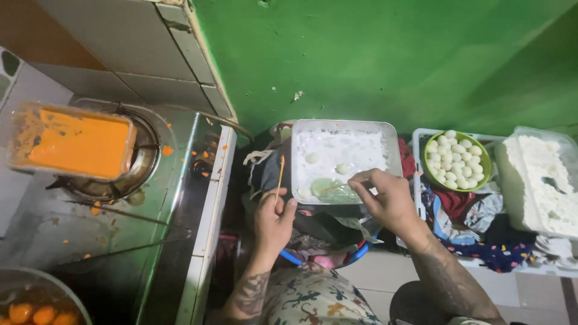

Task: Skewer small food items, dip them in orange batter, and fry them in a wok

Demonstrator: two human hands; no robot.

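Note:
My left hand (274, 220) holds a thin wooden skewer (280, 176) upright beside the left edge of a white rectangular tray (392, 139). The tray holds white flour and two small peeled eggs (342, 169). My right hand (385, 197) reaches over the tray's near edge, fingers pinched at another skewer lying over a clear plastic bag (333, 191) in the tray's front corner. A green bowl (486, 161) heaped with several small peeled eggs stands to the right of the tray.
At right, a clear container (537, 180) holds white crumbly stuff. A tub of orange batter (75, 143) rests on a stove burner (144, 161) at left. A pan with orange balls (36, 313) is at the bottom left. Clothes pile under the tray. A green wall rises behind.

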